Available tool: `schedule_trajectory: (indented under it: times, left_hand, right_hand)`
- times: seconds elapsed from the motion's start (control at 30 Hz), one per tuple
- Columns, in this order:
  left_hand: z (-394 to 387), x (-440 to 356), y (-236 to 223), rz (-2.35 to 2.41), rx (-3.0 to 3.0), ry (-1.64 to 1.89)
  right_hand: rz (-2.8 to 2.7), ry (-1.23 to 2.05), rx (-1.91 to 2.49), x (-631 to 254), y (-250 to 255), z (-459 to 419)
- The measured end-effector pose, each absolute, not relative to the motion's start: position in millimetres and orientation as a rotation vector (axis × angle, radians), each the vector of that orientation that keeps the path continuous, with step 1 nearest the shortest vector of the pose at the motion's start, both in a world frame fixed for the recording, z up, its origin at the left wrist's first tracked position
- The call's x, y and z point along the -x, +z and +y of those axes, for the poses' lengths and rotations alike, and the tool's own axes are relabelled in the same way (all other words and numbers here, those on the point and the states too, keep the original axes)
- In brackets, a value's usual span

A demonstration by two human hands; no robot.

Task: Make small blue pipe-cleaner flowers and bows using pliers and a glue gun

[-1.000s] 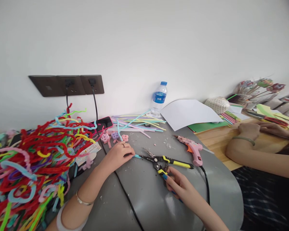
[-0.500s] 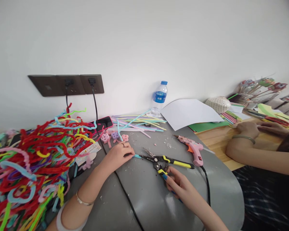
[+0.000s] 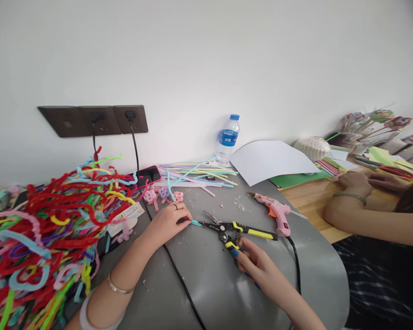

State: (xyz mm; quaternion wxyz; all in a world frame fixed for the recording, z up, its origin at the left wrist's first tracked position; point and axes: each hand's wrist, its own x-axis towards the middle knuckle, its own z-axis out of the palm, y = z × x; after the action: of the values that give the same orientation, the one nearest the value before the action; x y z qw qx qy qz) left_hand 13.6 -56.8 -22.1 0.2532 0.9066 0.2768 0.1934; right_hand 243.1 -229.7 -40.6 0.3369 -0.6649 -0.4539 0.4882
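My left hand [image 3: 172, 220] rests on the grey table, its fingers pinching a light blue pipe cleaner [image 3: 195, 223]. A short end sticks out on the right of the fingertips; another light blue length rises behind the knuckles. My right hand [image 3: 256, 261] grips the near handle of black and yellow wire strippers [image 3: 223, 228]. Their jaws are apart, and the lower jaw's tip is at the pipe cleaner's short end. The other handle lies off to the right, outside my grasp. Blue patches show by my right fingers; I cannot tell what they are.
Left lies a tangled heap of pipe cleaners [image 3: 72, 206]. Small looped flowers [image 3: 164, 195], a phone [image 3: 150, 174], straight pipe cleaners [image 3: 199, 174] and a water bottle [image 3: 228, 137] line the back. A pink glue gun [image 3: 277, 213] lies right. Another person's arm [image 3: 375, 213] rests on the wooden table.
The view has shifted very slightly. Both hands, the pipe cleaner and the wire strippers hold nearly the same positions.
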Motion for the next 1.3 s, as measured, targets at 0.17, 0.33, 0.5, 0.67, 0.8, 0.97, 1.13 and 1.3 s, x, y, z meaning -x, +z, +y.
schedule_trajectory:
  times: [0.17,0.33,0.5,0.67,0.8,0.97,1.13,1.3]
  left_hand:
    - [-57.1,-13.3,-21.6,0.75,-2.465,0.531]
    - [-57.1,-13.1,-21.8,0.745,-2.45,0.538]
    - [-56.4,-13.2,-25.0,0.745,-2.446,0.541]
    - [-57.0,-13.2,-28.3,0.752,-2.444,0.571]
    - [-58.8,-13.2,-28.3,0.759,-2.448,0.584]
    - [-59.5,-13.4,-26.9,0.775,-2.435,0.585]
    - [-58.1,-13.5,-27.1,0.763,-2.44,0.582]
    - [-56.6,-13.5,-27.3,0.754,-2.424,0.566]
  right_hand:
    - [-1.202,1.257,1.729,-242.7,-41.0,-229.7]
    - [-1.219,1.245,1.731,-242.6,-42.5,-230.3]
    - [-1.247,1.221,1.748,-240.3,-35.2,-229.4]
    - [-1.269,1.193,1.748,-239.1,-35.8,-229.6]
    - [-1.252,1.196,1.749,-240.5,-43.3,-230.6]
    - [-1.272,1.177,1.74,-241.5,-45.9,-230.7]
    - [-1.295,1.157,1.745,-240.0,-44.9,-230.5]
    - [-1.317,1.091,1.771,-239.3,-48.4,-232.7]
